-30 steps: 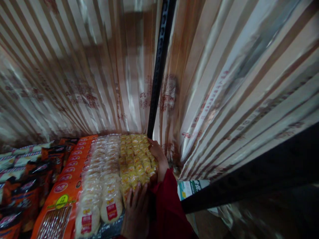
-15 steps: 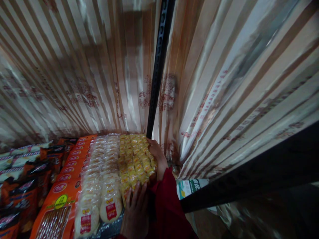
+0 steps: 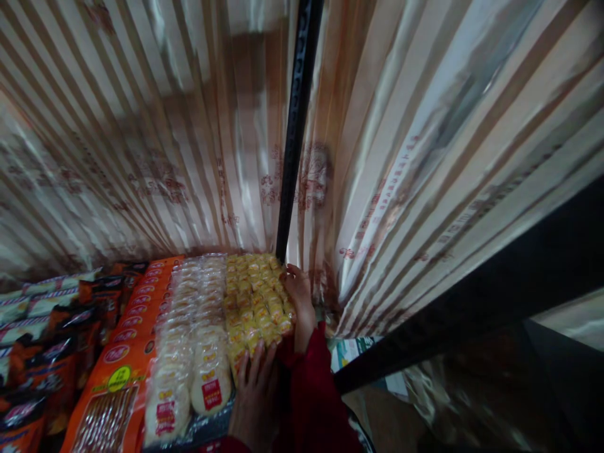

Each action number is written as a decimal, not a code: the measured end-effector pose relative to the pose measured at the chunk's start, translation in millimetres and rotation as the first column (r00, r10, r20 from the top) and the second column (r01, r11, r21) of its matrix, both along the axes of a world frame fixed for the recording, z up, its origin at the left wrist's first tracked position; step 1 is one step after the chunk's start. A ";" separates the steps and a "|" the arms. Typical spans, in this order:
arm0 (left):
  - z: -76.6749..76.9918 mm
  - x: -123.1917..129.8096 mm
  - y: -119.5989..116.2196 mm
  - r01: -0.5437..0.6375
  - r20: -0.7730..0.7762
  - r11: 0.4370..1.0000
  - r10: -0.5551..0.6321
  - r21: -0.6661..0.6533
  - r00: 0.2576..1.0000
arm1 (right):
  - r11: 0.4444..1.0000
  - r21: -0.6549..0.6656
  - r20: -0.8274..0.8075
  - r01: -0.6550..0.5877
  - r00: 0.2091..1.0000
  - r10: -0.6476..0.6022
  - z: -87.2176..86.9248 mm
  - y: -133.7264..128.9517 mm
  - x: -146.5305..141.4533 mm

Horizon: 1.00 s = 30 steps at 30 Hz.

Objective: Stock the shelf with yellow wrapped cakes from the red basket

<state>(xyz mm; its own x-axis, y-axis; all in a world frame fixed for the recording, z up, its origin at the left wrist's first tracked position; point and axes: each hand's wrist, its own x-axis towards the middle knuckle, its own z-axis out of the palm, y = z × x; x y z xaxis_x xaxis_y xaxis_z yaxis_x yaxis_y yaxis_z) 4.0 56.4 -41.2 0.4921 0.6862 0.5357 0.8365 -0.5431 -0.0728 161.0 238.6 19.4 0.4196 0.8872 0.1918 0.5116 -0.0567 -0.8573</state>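
Observation:
A block of small yellow wrapped snack packets (image 3: 257, 302) sits in tight rows at the right end of the shelf. My left hand (image 3: 255, 393) lies against its front edge, fingers stretched and slightly apart. My right hand (image 3: 299, 296), coming from a dark red sleeve, is at the block's right side near the back corner. Its fingers are loosely bent and apart, and I see nothing held in them. Left of the yellow packets stand two rows of clear-wrapped round pale cakes (image 3: 207, 371) with red labels.
Orange snack bags (image 3: 127, 352) and dark-and-orange packets (image 3: 61, 358) fill the shelf farther left. A black perforated post (image 3: 295, 126) rises behind the back corner. Creased printed sheeting (image 3: 212, 126) hangs behind, and a dark shelf beam (image 3: 448, 314) runs along the right.
My right hand's fingers have lifted slightly at the back corner of the yellow packets. My left hand stays at the front edge. The view has shifted slightly.

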 end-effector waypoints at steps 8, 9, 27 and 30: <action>-12.3 -3.7 1.8 -0.001 -0.011 1.000 0.001 -0.030 1.000 | 0.992 0.090 0.145 0.093 0.984 -0.106 16.5 -47.5 -1.9; -12.8 -4.1 2.0 0.000 -0.012 1.000 0.000 -0.020 1.000 | 0.993 0.081 0.139 0.082 0.986 -0.093 14.6 -53.9 -3.1; 6.7 -2.5 -3.8 0.005 0.023 1.000 -0.004 -0.013 1.000 | 0.977 0.213 0.143 0.008 0.989 -0.040 -20.3 -106.7 -24.7; 9.7 -1.7 -4.0 0.006 0.027 1.000 -0.006 0.009 1.000 | 0.984 0.175 0.134 -0.017 0.991 -0.007 -18.7 -108.7 -25.0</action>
